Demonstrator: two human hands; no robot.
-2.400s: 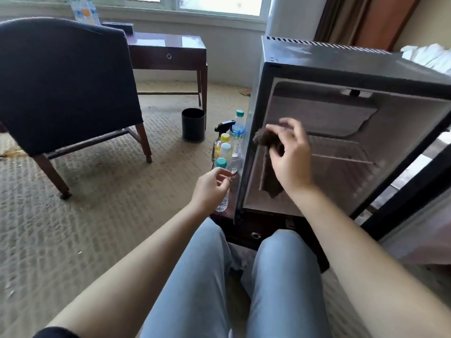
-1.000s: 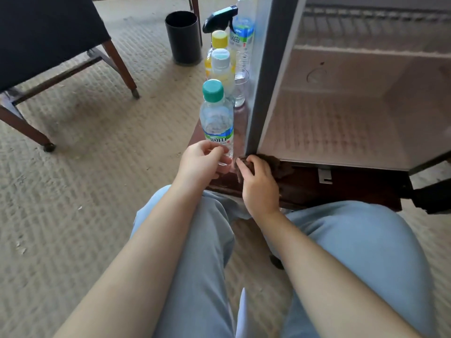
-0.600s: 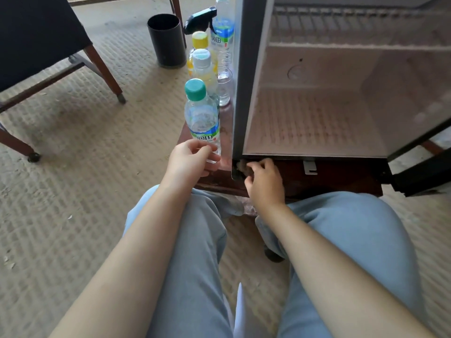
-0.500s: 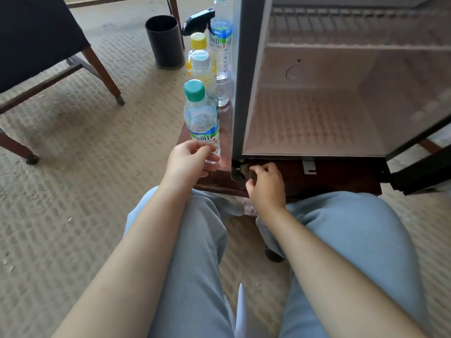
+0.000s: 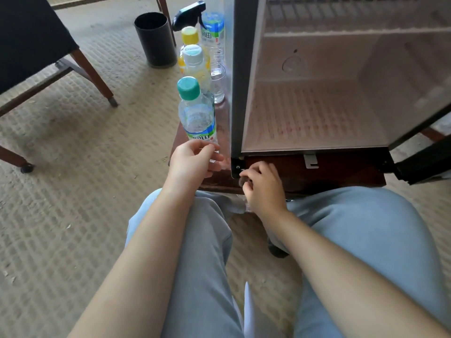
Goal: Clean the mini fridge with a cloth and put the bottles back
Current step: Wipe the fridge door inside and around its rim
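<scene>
- Your left hand (image 5: pixel 192 159) curls its fingers round the base of the green-capped water bottle (image 5: pixel 196 113), which stands upright just past your knuckles.
- Your right hand (image 5: pixel 264 186) is bunched, its fingers pinching the brown cloth (image 5: pixel 243 182). Only a scrap of it shows under them.
- The lower left corner of the open mini fridge (image 5: pixel 240 93) is just ahead of those fingertips.
- Beyond your left fingers stand a white-capped bottle (image 5: pixel 195 64) and a glass (image 5: pixel 218 81).

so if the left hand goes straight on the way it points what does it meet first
The green-capped bottle, its base right at the left hand's fingertips; they may already touch.
</scene>
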